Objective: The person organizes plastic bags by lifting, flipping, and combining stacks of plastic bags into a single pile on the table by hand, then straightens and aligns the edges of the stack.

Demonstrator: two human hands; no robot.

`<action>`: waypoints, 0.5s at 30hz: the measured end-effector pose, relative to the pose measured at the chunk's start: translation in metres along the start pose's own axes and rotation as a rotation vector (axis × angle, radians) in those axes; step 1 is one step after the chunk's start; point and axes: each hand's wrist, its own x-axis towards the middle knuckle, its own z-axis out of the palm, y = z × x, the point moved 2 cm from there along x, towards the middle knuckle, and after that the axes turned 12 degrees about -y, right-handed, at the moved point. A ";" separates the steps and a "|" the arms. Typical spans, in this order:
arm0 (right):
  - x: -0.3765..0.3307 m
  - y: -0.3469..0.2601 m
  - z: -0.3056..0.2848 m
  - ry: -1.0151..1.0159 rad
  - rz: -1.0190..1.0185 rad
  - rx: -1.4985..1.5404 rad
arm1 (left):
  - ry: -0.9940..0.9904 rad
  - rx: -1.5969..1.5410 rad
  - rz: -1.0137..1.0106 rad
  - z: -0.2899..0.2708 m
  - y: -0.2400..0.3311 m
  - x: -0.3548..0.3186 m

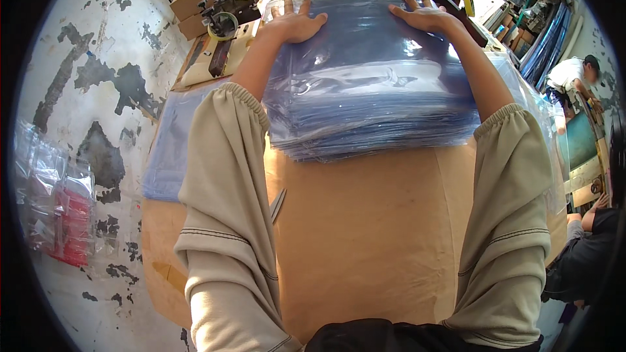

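Note:
A thick stack of clear bluish plastic sheets (378,85) lies in front of me at the far side of the table. My left hand (295,24) rests on its far left part, fingers spread and pointing away. On the far right part lies my right hand (427,16), also with fingers apart and pressed flat. Neither hand grips anything. The sheets' near edges fan out unevenly in many layers. Whether these are bags or plain sheets I cannot tell.
Brown paper covers the table (365,221). Pointed metal blades (278,205) show beside my left sleeve. More clear plastic (171,150) lies at the left. A machine part with knobs (223,24) stands far left. Two people, one in a white shirt (566,75), are at the right.

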 end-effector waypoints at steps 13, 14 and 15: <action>0.016 0.016 -0.013 -0.072 -0.096 -0.025 | 0.532 -0.474 0.377 -0.024 -0.042 -0.038; 0.013 0.030 -0.023 -0.041 -0.145 -0.093 | 0.560 -0.434 0.443 -0.028 -0.042 -0.065; -0.035 -0.008 -0.039 0.091 -0.154 -0.168 | 0.599 -0.339 0.445 -0.024 -0.068 -0.095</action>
